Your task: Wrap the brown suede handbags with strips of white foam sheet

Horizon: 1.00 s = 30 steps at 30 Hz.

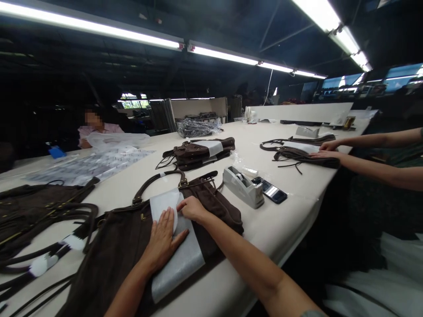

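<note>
A dark brown handbag (122, 246) lies flat in front of me, its looped handle (155, 178) pointing away. Across its middle runs a strip of white tissue paper (178, 268). My left hand (163, 237) rests flat on the paper with its fingers stretched out. At the paper's upper right edge is my right hand (191, 208), its fingers curled in; whatever they pinch is too small to make out. Just beyond the bag stands a grey tape dispenser (243, 187), with a phone (270, 189) beside it.
More brown bags lie left (29, 207) and in a stack (205, 152) ahead. A co-worker's hands (325, 149) press on another bag (307, 156) at right. Behind the plastic sheets (95, 165) at left sits another person (99, 125). The table's edge (297, 242) runs along the right.
</note>
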Motion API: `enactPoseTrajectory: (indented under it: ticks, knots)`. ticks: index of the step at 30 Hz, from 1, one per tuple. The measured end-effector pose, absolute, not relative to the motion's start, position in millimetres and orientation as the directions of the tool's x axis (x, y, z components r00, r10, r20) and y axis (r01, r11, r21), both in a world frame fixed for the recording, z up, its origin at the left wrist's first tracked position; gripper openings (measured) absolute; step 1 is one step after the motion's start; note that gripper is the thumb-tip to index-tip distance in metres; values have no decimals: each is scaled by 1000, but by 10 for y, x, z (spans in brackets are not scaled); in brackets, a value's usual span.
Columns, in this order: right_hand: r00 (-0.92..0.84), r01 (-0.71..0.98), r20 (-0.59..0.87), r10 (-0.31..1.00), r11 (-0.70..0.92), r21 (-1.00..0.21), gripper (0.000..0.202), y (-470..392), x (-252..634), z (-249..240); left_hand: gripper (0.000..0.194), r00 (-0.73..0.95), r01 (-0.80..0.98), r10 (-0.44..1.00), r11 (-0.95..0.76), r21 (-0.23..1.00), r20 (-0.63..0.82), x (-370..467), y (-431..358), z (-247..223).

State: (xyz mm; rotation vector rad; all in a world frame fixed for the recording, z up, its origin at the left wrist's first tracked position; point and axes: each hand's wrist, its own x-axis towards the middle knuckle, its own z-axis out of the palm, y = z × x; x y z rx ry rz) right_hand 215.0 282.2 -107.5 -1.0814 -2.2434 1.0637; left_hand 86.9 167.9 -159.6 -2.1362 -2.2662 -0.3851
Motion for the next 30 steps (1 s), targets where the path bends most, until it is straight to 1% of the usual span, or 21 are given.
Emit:
enactPoseTrajectory:
  ticks: [2,5,8,11,14,16,18,22,23,25,27,30]
  knots:
    - [-627,445,92,774,452,-773,31,2925,2045,-1078,85,-77,976,979,36,214,190,850,1683,-1612]
    - [-637,428,207,743,564,-706,33,3003,1979,-1132,76,-76,970,970,20,241,229,829,1697,-1653]
    - [-652,430,295,698,661,-615,33,3005,1995,-1231,74,-83,971,976,34,235,200,847,1710,-1663]
    - [-674,457,297,676,698,-552,33,3014,2001,-1329,74,-88,976,981,50,210,173,901,1709,-1610]
    - [-651,514,263,712,669,-538,43,3066,1962,-1388,72,-89,982,982,58,180,169,941,1700,-1540]
    - [-612,550,243,753,626,-553,49,3099,1945,-1379,70,-85,984,981,56,169,173,951,1691,-1507]
    - [-553,579,239,798,574,-579,49,3098,1973,-1322,68,-73,985,980,42,168,183,956,1676,-1483]
    - [-344,629,264,901,430,-647,41,2951,2188,-1206,65,-53,985,979,19,172,198,959,1649,-1440]
    - [-308,622,251,917,394,-676,38,2895,2257,-1207,65,-52,985,980,19,172,194,957,1646,-1435]
    - [-315,564,183,931,339,-753,35,2790,2378,-1251,65,-51,984,983,20,175,175,941,1650,-1439]
    - [-367,471,115,923,291,-833,33,2716,2453,-1318,63,-44,983,983,11,183,177,904,1666,-1474]
    - [-406,381,84,910,252,-889,32,2677,2485,-1384,57,-18,980,969,-31,195,246,819,1704,-1567]
